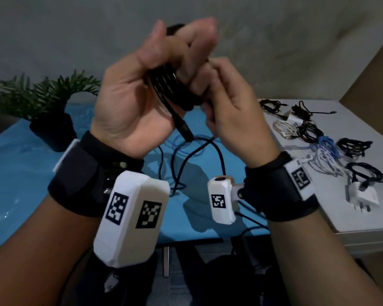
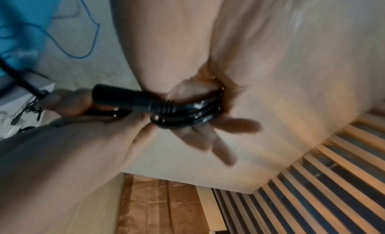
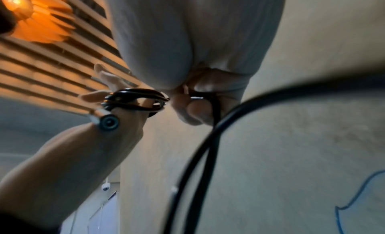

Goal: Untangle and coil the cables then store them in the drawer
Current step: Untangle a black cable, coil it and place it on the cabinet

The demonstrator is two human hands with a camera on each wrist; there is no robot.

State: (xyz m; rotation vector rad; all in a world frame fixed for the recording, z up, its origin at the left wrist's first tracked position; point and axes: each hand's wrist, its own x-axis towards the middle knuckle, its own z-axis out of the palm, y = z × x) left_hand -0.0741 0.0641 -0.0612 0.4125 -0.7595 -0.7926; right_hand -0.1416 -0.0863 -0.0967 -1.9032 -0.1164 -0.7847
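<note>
Spanning the lower scene: a blue-covered worktop (image 1: 20, 173), with a white cabinet top (image 1: 352, 219) adjoining on the right. Standing at the worktop's far left: a dark-potted fern (image 1: 47, 100). Spread over the white top: bundled cables (image 1: 314, 138) in black, white and blue, plus a white charger (image 1: 363, 196) nearest the camera. Lying loose on the blue cover beneath the raised hands: a thin blue cable (image 1: 186, 146). Raised palm-up above the worktop: left hand (image 1: 137, 93), thumb and curled fingers holding several loops of a black cable (image 1: 170, 85) wound around the fingers, outer fingers extended. Close beside it, touching the coil: right hand (image 1: 232, 111), fingers curled and pinching the black cable's free run, which drops in a loop to the worktop. Hanging down from the coil, across the left palm: a black barrel plug (image 1: 182, 127), open end showing in the right wrist view.
</note>
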